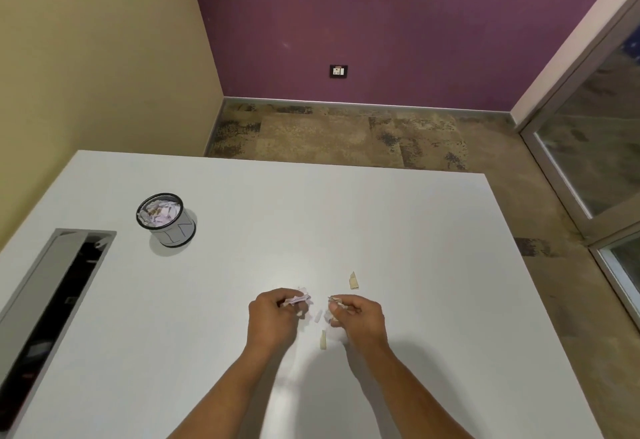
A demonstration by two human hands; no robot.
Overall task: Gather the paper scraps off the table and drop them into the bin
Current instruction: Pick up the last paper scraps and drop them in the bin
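Two bare hands gather paper scraps on a white table, with the small bin off to the left.

At the left edge of the frame a long cable slot [59, 303] is cut into the white table [398, 231]. Right of it, left of centre, stands a small round mesh bin [167, 220] already holding torn paper. Low in the middle, the left hand [273, 317] has its fingers curled around a crumpled pinkish bunch of scraps [297, 299]. Between the hands lie a few small white bits [318, 316] and a beige sliver [323, 339]. The right hand [358, 315] pinches what looks like a small scrap [335, 299], though blur hides its shape. Just above and right of that hand, a beige scrap [353, 281] lies on the table, apart from the fingers.
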